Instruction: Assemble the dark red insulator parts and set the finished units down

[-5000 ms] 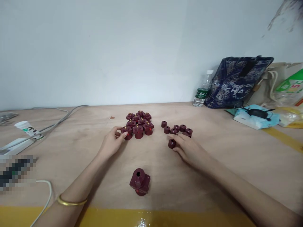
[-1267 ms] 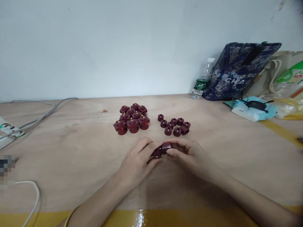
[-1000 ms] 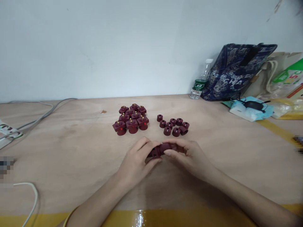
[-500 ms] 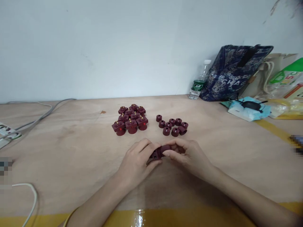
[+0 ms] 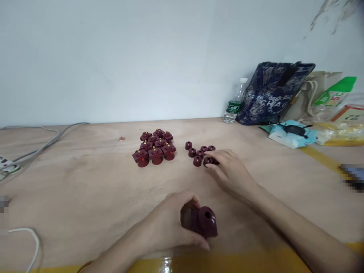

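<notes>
My left hand (image 5: 173,222) grips a dark red assembled part (image 5: 204,222), a square base with a round cap whose hole faces the camera, low over the table near the front edge. My right hand (image 5: 229,171) reaches forward and its fingertips rest on the group of small dark red round caps (image 5: 199,153), touching one cap at the group's right side. Whether it has a cap pinched I cannot tell. To the left of the caps sits a cluster of dark red square bases with brass studs (image 5: 155,147).
The wooden table (image 5: 85,182) has a yellow tape strip (image 5: 170,263) along its front edge. A water bottle (image 5: 234,102), a patterned blue bag (image 5: 273,93), tissue pack (image 5: 290,134) and packets stand at the back right. Cables (image 5: 42,142) lie at the left.
The two hands, joined on the part half a second ago, have separated. My left hand drew the joined part toward the front edge; my right hand reached out to the caps.
</notes>
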A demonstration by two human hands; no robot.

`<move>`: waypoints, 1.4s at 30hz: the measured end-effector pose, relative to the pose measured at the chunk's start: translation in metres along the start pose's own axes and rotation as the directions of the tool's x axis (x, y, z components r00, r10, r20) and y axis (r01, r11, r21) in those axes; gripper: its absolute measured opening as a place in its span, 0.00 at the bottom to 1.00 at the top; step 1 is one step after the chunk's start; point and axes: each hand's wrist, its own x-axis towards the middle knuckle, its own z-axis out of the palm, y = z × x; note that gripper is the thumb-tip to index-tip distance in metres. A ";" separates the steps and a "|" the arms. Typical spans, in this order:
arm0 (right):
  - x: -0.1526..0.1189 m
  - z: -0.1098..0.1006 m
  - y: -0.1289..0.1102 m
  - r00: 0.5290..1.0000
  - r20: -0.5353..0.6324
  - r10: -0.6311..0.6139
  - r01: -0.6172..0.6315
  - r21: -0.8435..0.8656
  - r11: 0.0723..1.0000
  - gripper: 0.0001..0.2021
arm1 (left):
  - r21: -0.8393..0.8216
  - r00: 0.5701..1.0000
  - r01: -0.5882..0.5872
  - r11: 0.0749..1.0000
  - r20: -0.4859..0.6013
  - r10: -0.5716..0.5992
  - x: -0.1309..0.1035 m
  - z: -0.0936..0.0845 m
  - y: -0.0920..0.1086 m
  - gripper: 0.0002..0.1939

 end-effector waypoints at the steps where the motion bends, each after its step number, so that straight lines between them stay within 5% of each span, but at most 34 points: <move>1: 0.000 0.005 0.004 1.000 0.021 -0.004 0.006 -0.084 0.996 0.15 | 0.030 0.999 -0.016 0.999 0.031 0.015 -0.001 -0.005 -0.001 0.30; 3: -0.001 0.014 0.010 0.998 0.061 -0.007 0.019 -0.200 0.980 0.16 | 0.120 0.998 -0.053 0.991 -0.008 0.055 0.002 -0.022 -0.005 0.36; 5: -0.002 0.019 0.011 0.998 0.064 -0.005 0.021 -0.244 0.969 0.14 | 0.309 0.958 -0.032 0.951 -0.263 0.117 0.012 -0.044 -0.012 0.29; 7: -0.004 0.019 0.011 0.999 0.047 -0.007 0.018 -0.248 0.969 0.13 | 0.582 0.770 0.191 0.790 -0.589 0.248 0.025 -0.067 -0.020 0.22; 8: -0.004 0.018 0.010 0.999 0.036 -0.012 0.020 -0.241 0.970 0.13 | 0.657 0.696 0.332 0.677 -0.655 0.294 0.032 -0.075 -0.024 0.23; 10: -0.005 0.013 0.007 1.000 0.012 -0.022 0.024 -0.215 0.976 0.14 | 0.726 0.656 0.478 0.494 -0.669 0.348 0.042 -0.085 -0.029 0.22; 12: -0.005 0.007 0.003 0.999 -0.013 -0.032 0.030 -0.128 0.991 0.16 | 0.750 0.672 0.479 0.456 -0.648 0.359 0.045 -0.084 -0.031 0.19; 15: -0.006 0.000 -0.006 0.997 -0.082 0.014 -0.002 0.140 0.990 0.13 | 0.634 0.724 0.242 0.734 -0.622 0.298 0.037 -0.066 -0.030 0.14; 18: -0.007 -0.003 -0.018 0.993 -0.066 0.096 -0.061 0.406 0.912 0.13 | 0.119 0.852 -0.079 0.990 -0.507 0.129 0.030 -0.040 -0.026 0.12; 21: -0.008 -0.005 -0.030 0.995 0.001 0.099 -0.083 0.545 0.834 0.15 | -0.200 0.888 -0.152 0.968 -0.457 0.045 0.032 -0.024 -0.024 0.15; 23: -0.008 -0.007 -0.037 0.998 0.009 0.063 -0.057 0.570 0.820 0.15 | -0.132 0.853 -0.187 0.973 -0.512 0.095 0.034 -0.021 -0.024 0.16; 26: -0.009 -0.006 -0.043 1.000 -0.024 -0.008 0.020 0.555 0.831 0.16 | 0.179 0.794 -0.192 0.965 -0.549 0.260 0.035 -0.024 -0.027 0.19; 29: -0.009 -0.003 -0.046 0.997 -0.040 -0.062 0.074 0.515 0.854 0.17 | 0.424 0.775 -0.161 0.891 -0.505 0.381 0.032 -0.027 -0.029 0.19; 34: -0.010 0.001 -0.047 0.995 -0.014 -0.102 0.097 0.475 0.875 0.15 | 0.588 0.746 -0.209 0.781 -0.420 0.516 0.032 -0.024 -0.028 0.17; 39: -0.011 0.005 -0.049 0.997 0.048 0.054 -0.071 0.474 0.878 0.12 | 0.663 0.706 -0.222 0.715 -0.397 0.587 0.031 -0.020 -0.024 0.15; 42: -0.012 0.005 -0.049 0.973 0.156 0.169 -0.221 0.432 0.874 0.13 | 0.697 0.722 -0.207 0.687 -0.365 0.588 0.030 -0.020 -0.022 0.14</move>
